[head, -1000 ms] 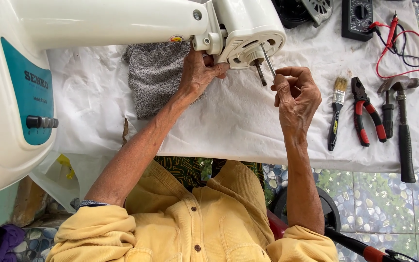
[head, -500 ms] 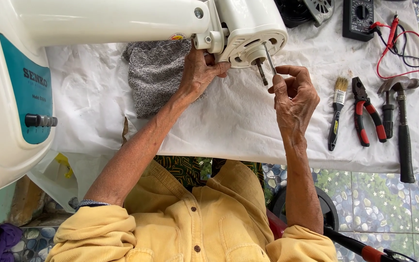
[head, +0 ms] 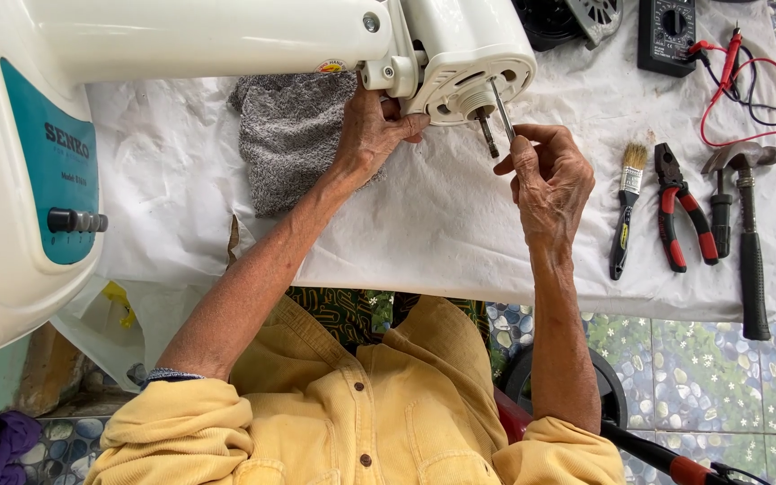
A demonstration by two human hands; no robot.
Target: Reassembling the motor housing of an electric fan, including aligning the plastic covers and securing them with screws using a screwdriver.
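A white stand fan lies on its side across the table, its motor housing (head: 471, 54) facing me with a short shaft (head: 486, 131) sticking out. My left hand (head: 372, 130) grips the neck joint just left of the housing. My right hand (head: 545, 175) is closed on a thin metal rod (head: 501, 106) whose far tip touches the housing face beside the shaft. A grey knitted cloth (head: 291, 135) lies under my left wrist.
A white sheet (head: 424, 233) covers the table. To the right lie a paintbrush (head: 626, 207), red-handled pliers (head: 680, 211), a screwdriver (head: 720, 211) and a hammer (head: 747, 242). A black multimeter (head: 666, 34) with red leads sits at the back right. The fan base (head: 20, 171) fills the left.
My right hand has moved up and left toward the housing, bringing the rod's tip against its face. My left hand has stayed on the neck joint.
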